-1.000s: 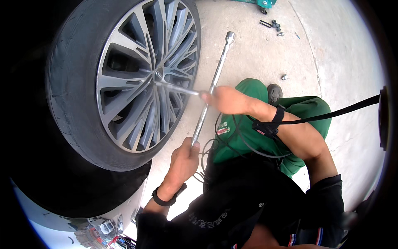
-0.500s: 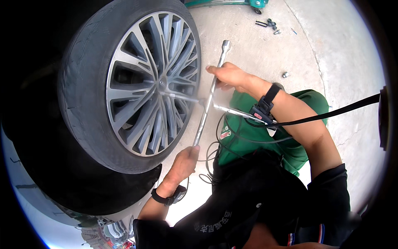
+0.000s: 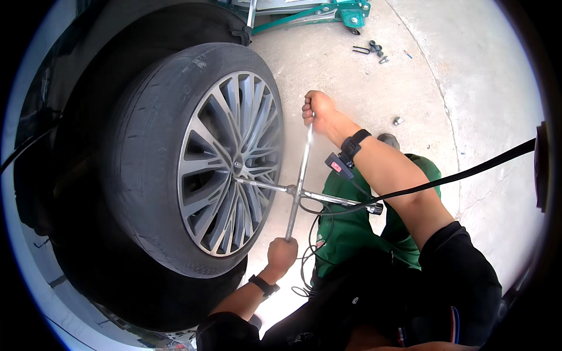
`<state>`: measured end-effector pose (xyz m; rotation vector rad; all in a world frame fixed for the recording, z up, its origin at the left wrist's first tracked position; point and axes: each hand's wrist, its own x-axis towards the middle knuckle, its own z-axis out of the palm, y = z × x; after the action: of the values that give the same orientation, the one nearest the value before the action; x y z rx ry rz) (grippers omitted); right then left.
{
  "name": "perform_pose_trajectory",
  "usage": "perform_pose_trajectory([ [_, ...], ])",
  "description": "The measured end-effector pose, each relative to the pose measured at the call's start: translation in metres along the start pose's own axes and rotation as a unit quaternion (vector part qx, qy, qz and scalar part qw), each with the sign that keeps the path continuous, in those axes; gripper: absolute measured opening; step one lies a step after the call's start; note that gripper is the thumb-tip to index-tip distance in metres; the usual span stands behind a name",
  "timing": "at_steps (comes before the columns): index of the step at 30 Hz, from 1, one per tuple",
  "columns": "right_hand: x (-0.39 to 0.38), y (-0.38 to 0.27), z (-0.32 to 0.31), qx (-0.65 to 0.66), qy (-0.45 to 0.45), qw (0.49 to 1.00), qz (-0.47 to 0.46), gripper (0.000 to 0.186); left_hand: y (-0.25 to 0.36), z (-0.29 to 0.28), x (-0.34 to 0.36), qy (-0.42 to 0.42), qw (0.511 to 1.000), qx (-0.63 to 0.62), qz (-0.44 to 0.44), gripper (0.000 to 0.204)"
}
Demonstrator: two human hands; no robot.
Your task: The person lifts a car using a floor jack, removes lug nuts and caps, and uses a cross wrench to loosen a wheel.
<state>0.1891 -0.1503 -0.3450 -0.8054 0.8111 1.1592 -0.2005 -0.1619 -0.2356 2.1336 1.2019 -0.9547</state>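
Note:
A chrome four-way lug wrench [image 3: 303,161] reaches with one arm into the hub area of the car wheel [image 3: 229,164], a multi-spoke alloy rim in a black tyre. My right hand [image 3: 318,110] is closed round the far end of its cross arm. Lower down, my left hand [image 3: 283,254] grips the near end of that same arm. The opposite arm, ending in a dark socket, points back over my green trousers [image 3: 351,234]. Where the wrench meets the wheel, the bolt itself is hidden.
A green floor jack [image 3: 333,13] stands beyond the wheel. Several dark bolts or caps [image 3: 374,48] and a U-shaped clip [image 3: 361,50] lie on the concrete; a single bolt [image 3: 398,121] is nearer me. A black strap [image 3: 468,169] and thin cables [image 3: 310,251] cross beside my right arm and lap.
My right hand has gone from partway along the wrench arm to its end, its fingers now wrapped tight. The left hand still holds the other end. My view has shifted, showing more of the jack.

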Motion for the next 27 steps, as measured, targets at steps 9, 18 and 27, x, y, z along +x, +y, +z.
perform_pose_trajectory([
  [9,-0.014,-0.003,0.010,-0.067,0.131,0.989,-0.006,0.014,0.035,-0.023,-0.016,0.041,0.998,0.021,-0.041,0.035],
  [18,-0.010,-0.007,0.012,-0.076,0.164,0.983,-0.022,0.015,0.024,-0.027,-0.010,0.004,0.999,0.041,-0.031,0.037],
  [27,-0.061,0.000,0.042,-0.071,0.185,0.973,-0.121,0.021,0.002,0.006,0.025,0.011,0.997,-0.067,0.020,0.032],
])
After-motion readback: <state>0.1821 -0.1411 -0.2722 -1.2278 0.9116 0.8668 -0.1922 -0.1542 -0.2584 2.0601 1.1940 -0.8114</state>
